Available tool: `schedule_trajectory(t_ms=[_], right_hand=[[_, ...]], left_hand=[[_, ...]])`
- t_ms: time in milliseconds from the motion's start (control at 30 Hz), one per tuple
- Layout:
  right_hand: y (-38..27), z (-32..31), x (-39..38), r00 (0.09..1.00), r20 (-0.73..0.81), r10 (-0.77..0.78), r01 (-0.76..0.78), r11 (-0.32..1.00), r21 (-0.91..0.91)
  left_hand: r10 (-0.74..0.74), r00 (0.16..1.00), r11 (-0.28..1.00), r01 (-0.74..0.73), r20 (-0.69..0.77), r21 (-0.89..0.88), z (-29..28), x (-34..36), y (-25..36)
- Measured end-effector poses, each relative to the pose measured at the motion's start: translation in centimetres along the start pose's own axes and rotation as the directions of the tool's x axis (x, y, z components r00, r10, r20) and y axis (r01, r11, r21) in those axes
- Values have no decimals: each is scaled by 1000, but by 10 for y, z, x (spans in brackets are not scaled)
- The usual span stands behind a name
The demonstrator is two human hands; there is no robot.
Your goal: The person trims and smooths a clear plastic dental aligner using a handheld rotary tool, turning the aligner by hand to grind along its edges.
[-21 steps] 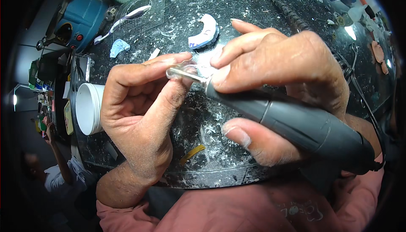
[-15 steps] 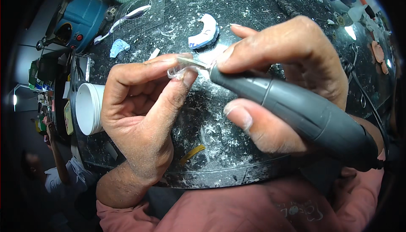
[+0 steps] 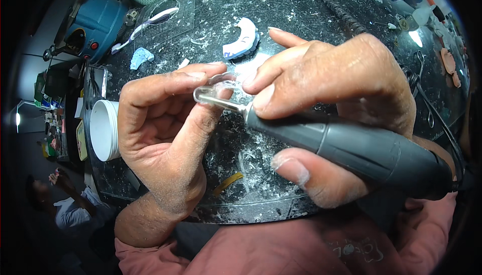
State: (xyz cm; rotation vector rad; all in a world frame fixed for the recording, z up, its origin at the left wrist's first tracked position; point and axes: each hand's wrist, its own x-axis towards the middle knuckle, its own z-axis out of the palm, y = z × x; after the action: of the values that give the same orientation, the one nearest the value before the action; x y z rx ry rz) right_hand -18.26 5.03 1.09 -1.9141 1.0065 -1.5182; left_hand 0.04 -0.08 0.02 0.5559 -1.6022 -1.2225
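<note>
Between its thumb and fingers my left hand (image 3: 168,117) pinches a small clear plastic dental aligner (image 3: 221,80). My right hand (image 3: 331,84) grips a dark grey rotary handpiece (image 3: 351,147), pointing left. The thin metal bur (image 3: 218,102) at its tip lies against the near edge of the aligner, next to my left thumb. One right fingertip rests close to the aligner's right end. Beyond the hands, a white and blue plaster dental model (image 3: 244,39) lies on the dusty black table (image 3: 271,159).
At left stand a white tub (image 3: 103,129) and a teal machine (image 3: 98,24) with a red handle. A toothbrush (image 3: 145,26) and a blue plaster lump (image 3: 141,57) lie nearby. A yellow strip (image 3: 228,183) is near the front edge. Scissors (image 3: 424,74) and a cord sit right. Another person (image 3: 70,202) is far left.
The aligner has been turned in my left fingers, showing more of its curve. The handpiece tip has moved slightly down, and a right fingertip has come close to the aligner.
</note>
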Motion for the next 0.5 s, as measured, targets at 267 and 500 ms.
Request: schedule_trajectory(t_ms=[267,500], right_hand=[[-2,-8,7,999,25,-32,29,995,97],[-10,0,12,781,162,603,-589,626,512]], left_hand=[[76,997,996,-77,35,41,-3,2,-1],[50,999,998,-50,16,39,-2,1,-3]])
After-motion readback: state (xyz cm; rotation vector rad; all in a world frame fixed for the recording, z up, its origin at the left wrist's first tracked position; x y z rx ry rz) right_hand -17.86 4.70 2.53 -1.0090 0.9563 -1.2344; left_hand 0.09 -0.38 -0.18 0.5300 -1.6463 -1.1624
